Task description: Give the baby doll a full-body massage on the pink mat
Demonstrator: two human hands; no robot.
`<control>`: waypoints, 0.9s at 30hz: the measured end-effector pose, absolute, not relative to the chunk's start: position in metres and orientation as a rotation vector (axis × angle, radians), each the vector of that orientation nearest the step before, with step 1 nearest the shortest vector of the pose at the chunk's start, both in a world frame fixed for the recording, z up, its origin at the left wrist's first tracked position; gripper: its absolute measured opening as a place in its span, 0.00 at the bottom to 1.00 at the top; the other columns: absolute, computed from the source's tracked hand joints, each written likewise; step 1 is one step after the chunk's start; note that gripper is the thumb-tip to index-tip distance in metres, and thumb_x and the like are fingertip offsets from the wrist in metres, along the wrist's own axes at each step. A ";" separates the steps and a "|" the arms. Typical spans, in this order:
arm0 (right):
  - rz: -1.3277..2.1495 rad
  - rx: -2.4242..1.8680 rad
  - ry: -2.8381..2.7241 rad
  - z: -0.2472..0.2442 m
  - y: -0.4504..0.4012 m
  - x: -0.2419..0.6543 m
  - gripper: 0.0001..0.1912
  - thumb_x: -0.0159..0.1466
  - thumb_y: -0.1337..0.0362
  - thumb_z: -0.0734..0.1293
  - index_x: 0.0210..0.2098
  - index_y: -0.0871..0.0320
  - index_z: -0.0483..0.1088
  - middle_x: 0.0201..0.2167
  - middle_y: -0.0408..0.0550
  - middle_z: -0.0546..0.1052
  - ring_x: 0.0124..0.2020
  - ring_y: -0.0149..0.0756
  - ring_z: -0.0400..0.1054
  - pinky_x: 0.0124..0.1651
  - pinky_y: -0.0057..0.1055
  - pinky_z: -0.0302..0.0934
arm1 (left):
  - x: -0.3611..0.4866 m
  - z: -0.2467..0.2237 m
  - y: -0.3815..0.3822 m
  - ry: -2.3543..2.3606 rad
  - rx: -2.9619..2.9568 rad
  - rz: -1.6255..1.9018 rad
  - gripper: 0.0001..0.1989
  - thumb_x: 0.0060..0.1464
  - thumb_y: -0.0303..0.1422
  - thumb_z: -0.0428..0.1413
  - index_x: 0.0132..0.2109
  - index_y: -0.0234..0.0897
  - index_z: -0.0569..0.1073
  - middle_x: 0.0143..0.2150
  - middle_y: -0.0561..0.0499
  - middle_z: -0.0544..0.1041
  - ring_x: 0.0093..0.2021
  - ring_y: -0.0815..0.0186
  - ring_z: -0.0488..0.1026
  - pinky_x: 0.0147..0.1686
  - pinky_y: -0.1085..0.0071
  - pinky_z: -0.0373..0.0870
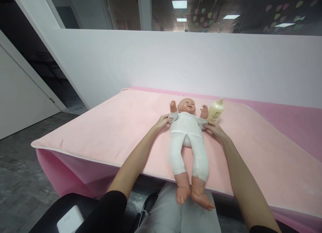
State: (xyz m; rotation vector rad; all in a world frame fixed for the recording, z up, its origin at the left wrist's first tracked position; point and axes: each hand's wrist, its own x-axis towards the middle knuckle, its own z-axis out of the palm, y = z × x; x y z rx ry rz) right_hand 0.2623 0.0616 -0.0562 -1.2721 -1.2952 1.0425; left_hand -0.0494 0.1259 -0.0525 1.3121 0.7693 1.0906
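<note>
A baby doll (186,125) with a white cloth body lies on its back on the pink blanket (100,129), its feet sticking out past the near edge. My left hand (162,122) has its fingers closed around the doll's upper arm on the left side. On the other side my right hand (215,130) grips the doll's other arm near the elbow. Both of the doll's forearms point up beside its head. Close behind my right hand stands a pale yellow pump bottle (215,111).
A white wall (176,58) with windows above it rises behind the table. Darker pink cloth (297,125) shows at the right and hangs below the blanket. At the lower left, a white box-like object (70,220) rests on a black seat. A door (22,92) stands at far left.
</note>
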 end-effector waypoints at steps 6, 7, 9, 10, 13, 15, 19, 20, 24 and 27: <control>0.732 -1.527 -1.330 -0.071 0.079 0.256 0.29 0.51 0.41 0.70 0.33 0.63 0.77 0.36 0.53 0.78 0.38 0.41 0.71 0.44 0.36 0.66 | -0.046 -0.070 0.142 1.097 1.594 1.125 0.20 0.49 0.49 0.55 0.31 0.33 0.71 0.27 0.52 0.70 0.28 0.70 0.63 0.28 0.73 0.57; 0.705 -1.539 -1.344 -0.071 0.080 0.254 0.29 0.51 0.40 0.70 0.33 0.63 0.77 0.35 0.53 0.78 0.37 0.41 0.71 0.43 0.35 0.65 | -0.045 -0.071 0.143 1.154 1.626 1.143 0.20 0.50 0.49 0.55 0.30 0.34 0.71 0.26 0.52 0.70 0.27 0.69 0.63 0.28 0.73 0.56; 0.692 -1.530 -1.349 -0.070 0.078 0.252 0.30 0.51 0.40 0.70 0.34 0.63 0.77 0.36 0.53 0.78 0.38 0.41 0.71 0.44 0.35 0.65 | -0.045 -0.071 0.142 1.190 1.646 1.171 0.20 0.51 0.49 0.55 0.30 0.34 0.71 0.26 0.52 0.70 0.28 0.69 0.63 0.29 0.73 0.57; 0.714 -1.508 -1.336 -0.068 0.075 0.252 0.29 0.51 0.41 0.70 0.34 0.63 0.77 0.37 0.53 0.78 0.39 0.41 0.71 0.45 0.35 0.65 | -0.045 -0.070 0.141 1.156 1.628 1.176 0.20 0.50 0.49 0.56 0.31 0.34 0.71 0.26 0.52 0.71 0.28 0.69 0.63 0.29 0.73 0.57; 0.890 -1.380 -1.258 -0.059 0.064 0.251 0.27 0.46 0.45 0.75 0.36 0.60 0.78 0.41 0.52 0.78 0.44 0.41 0.71 0.49 0.36 0.66 | -0.050 -0.066 0.137 0.922 1.500 1.151 0.21 0.44 0.48 0.61 0.36 0.32 0.74 0.30 0.51 0.74 0.31 0.69 0.67 0.32 0.74 0.61; 1.007 -1.307 -1.225 -0.052 0.057 0.252 0.25 0.43 0.52 0.78 0.37 0.59 0.79 0.43 0.52 0.78 0.46 0.42 0.71 0.52 0.37 0.66 | -0.053 -0.063 0.135 0.801 1.429 1.133 0.21 0.40 0.42 0.64 0.39 0.31 0.75 0.35 0.49 0.77 0.35 0.68 0.70 0.36 0.74 0.64; 1.033 -1.300 -1.220 -0.048 0.051 0.255 0.22 0.40 0.61 0.78 0.36 0.59 0.79 0.45 0.52 0.78 0.48 0.44 0.71 0.50 0.36 0.67 | -0.057 -0.061 0.134 0.827 1.323 1.127 0.15 0.37 0.27 0.61 0.38 0.31 0.77 0.42 0.45 0.79 0.41 0.64 0.74 0.43 0.69 0.69; 1.008 -1.315 -1.213 -0.049 0.051 0.256 0.21 0.41 0.61 0.77 0.36 0.59 0.79 0.45 0.53 0.77 0.47 0.43 0.71 0.49 0.35 0.67 | -0.057 -0.061 0.134 0.852 1.304 1.138 0.14 0.36 0.24 0.59 0.36 0.31 0.78 0.45 0.44 0.78 0.43 0.63 0.74 0.45 0.67 0.70; 0.948 -1.354 -1.188 -0.056 0.056 0.258 0.17 0.43 0.60 0.75 0.33 0.60 0.79 0.44 0.53 0.77 0.46 0.42 0.71 0.46 0.33 0.68 | -0.056 -0.061 0.133 0.893 1.301 1.158 0.13 0.34 0.22 0.55 0.32 0.32 0.78 0.48 0.44 0.78 0.46 0.62 0.74 0.48 0.65 0.71; 0.965 -1.305 -1.158 -0.059 0.061 0.256 0.19 0.44 0.60 0.75 0.36 0.59 0.79 0.44 0.50 0.78 0.47 0.41 0.71 0.49 0.33 0.67 | -0.055 -0.060 0.130 0.874 1.345 1.151 0.18 0.35 0.27 0.61 0.40 0.32 0.79 0.43 0.44 0.80 0.42 0.62 0.74 0.42 0.68 0.71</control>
